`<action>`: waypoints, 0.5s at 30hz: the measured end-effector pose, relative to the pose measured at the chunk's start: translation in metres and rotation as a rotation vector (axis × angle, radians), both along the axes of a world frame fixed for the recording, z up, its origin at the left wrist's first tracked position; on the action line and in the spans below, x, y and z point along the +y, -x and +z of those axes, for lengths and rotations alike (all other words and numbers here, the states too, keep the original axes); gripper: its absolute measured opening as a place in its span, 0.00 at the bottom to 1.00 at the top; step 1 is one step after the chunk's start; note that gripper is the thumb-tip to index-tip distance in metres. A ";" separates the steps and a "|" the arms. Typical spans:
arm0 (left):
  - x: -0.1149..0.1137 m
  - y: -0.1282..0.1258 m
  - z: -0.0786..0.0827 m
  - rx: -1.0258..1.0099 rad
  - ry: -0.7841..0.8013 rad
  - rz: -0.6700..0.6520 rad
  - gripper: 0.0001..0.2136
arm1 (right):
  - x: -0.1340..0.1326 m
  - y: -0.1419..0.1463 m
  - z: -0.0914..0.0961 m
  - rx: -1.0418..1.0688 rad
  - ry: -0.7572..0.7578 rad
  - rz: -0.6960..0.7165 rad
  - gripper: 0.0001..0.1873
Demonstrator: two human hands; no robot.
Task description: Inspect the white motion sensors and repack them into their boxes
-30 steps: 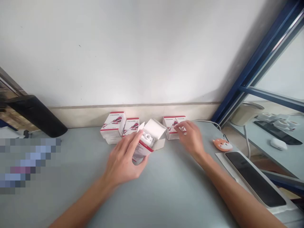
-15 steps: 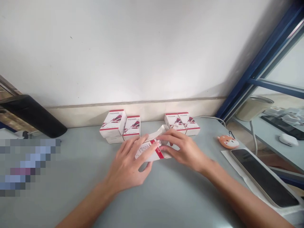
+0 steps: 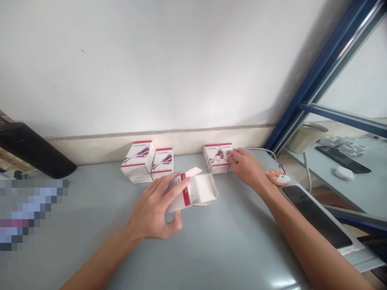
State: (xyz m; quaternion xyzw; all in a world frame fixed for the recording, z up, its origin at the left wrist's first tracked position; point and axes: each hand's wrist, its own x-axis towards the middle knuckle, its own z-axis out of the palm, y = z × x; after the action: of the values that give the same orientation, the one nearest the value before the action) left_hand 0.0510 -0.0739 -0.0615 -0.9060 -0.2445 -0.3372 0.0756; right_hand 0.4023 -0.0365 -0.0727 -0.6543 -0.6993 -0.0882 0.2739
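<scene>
My left hand grips a small white and red carton lying on its side on the grey table, its end flaps open towards the right. My right hand reaches to the back of the table, fingers bent and pinched on a small white part at the top of a pair of white and red boxes by the wall. What the part is cannot be made out.
Another group of white and red boxes stands at the back left of centre. An orange animal-shaped case and a dark phone lie at the right. A black object sits far left. A blue frame bounds the right side.
My right hand has left the open carton and moved back to the boxes at the right rear. The left hand keeps hold of the carton, whose flaps now stand open.
</scene>
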 end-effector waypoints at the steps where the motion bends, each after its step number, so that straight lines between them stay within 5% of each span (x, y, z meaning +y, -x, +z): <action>1: 0.000 0.000 0.001 0.006 -0.012 -0.017 0.40 | -0.003 0.004 0.003 0.015 -0.038 0.007 0.19; 5: 0.002 0.000 0.006 0.027 -0.046 -0.019 0.40 | -0.033 0.040 0.032 0.219 -0.318 0.212 0.14; 8: 0.003 0.001 0.007 0.037 -0.046 -0.014 0.42 | -0.056 0.071 0.042 0.253 -0.098 0.597 0.08; 15: 0.003 0.002 0.010 0.106 -0.016 -0.008 0.43 | -0.060 0.091 0.023 0.178 0.138 0.803 0.12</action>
State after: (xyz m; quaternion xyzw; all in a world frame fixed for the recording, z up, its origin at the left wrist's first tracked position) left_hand 0.0489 -0.0710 -0.0516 -0.9229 -0.2340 -0.2909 0.0945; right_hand 0.3112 -0.0963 -0.0497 -0.3517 -0.8768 0.1295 0.3014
